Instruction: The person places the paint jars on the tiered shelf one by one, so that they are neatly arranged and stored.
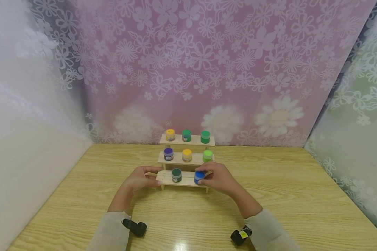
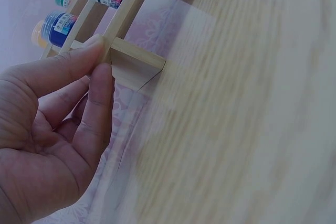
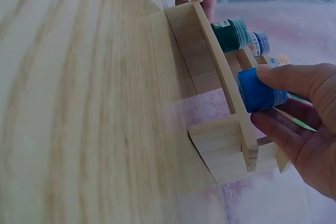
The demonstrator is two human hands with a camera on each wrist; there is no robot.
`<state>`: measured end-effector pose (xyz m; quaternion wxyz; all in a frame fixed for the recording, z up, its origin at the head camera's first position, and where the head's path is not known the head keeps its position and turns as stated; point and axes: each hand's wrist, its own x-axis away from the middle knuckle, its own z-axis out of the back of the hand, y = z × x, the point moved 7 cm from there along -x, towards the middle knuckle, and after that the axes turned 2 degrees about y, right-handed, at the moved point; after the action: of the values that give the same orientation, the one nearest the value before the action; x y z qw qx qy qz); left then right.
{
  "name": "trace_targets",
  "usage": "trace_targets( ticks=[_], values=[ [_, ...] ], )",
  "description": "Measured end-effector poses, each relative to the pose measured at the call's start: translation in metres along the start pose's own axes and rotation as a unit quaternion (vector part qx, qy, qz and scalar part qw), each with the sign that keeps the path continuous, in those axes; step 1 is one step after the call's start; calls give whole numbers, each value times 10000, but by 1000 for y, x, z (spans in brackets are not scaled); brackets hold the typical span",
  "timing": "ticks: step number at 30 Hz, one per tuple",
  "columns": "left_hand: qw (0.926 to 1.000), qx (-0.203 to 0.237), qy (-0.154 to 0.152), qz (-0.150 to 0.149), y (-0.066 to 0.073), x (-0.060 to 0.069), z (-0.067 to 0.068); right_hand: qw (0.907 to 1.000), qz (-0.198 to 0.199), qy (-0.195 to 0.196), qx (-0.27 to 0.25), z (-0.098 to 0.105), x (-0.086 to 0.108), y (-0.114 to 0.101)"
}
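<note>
A three-tier wooden display rack (image 1: 188,181) stands on the table. At its lowest shelf's left end, my left hand (image 1: 140,179) pinches the board between thumb and fingers, as the left wrist view shows up close. My right hand (image 1: 219,177) grips a blue paint jar (image 3: 255,92) between thumb and fingers at the right part of that same shelf. The jar is upright and its base is at the board. A dark green paint jar (image 1: 176,175) sits near the middle of the lowest shelf, between the hands.
On the middle shelf are a purple jar (image 1: 168,154), a yellow jar (image 1: 186,155) and a light green jar (image 1: 207,156). The top shelf carries another yellow jar (image 1: 170,135) and two green jars. Behind the wooden table (image 1: 270,209) hangs a pink floral curtain (image 1: 188,69).
</note>
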<state>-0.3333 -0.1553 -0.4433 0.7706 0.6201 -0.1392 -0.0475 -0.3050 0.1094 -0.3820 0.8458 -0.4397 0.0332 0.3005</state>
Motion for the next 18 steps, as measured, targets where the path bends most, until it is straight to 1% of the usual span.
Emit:
trace_targets(
  ticks=[11,18],
  values=[
    [9999,48,-100,-103,-1,-2,0,9985,-186,210,478,-6,-2,0],
    [9999,4,-92,-123,-1,-2,1,9980,-279,313,476,-7,-2,-3]
  ],
)
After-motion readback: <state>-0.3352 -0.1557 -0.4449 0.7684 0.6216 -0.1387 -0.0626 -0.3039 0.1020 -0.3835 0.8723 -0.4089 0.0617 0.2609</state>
